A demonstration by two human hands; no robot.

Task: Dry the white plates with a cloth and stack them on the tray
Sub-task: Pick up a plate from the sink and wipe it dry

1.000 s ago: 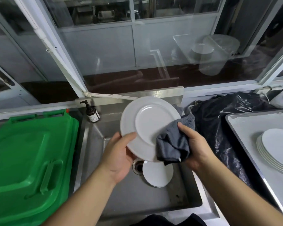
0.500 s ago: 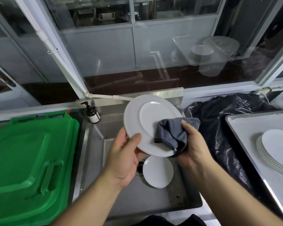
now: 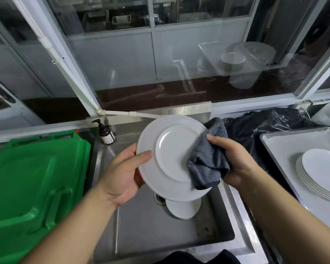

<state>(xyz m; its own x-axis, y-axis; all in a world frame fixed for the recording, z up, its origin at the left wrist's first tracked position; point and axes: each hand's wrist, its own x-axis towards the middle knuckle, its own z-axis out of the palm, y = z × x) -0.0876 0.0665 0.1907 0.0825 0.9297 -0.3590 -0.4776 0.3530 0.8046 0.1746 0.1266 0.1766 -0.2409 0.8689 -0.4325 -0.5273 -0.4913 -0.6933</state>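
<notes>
The left hand (image 3: 120,174) grips the plate (image 3: 171,157) over the sink (image 3: 141,235); the right hand (image 3: 234,161) grips the cloth (image 3: 208,159) against it. Several plates (image 3: 320,174) are stacked on the tray (image 3: 286,145); one plate in the sink (image 3: 183,209) remains.

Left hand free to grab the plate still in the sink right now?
Probably not as is. The left hand grips the held plate, which hangs right over the sink plate and covers most of it. The right hand is busy with the cloth.
</notes>
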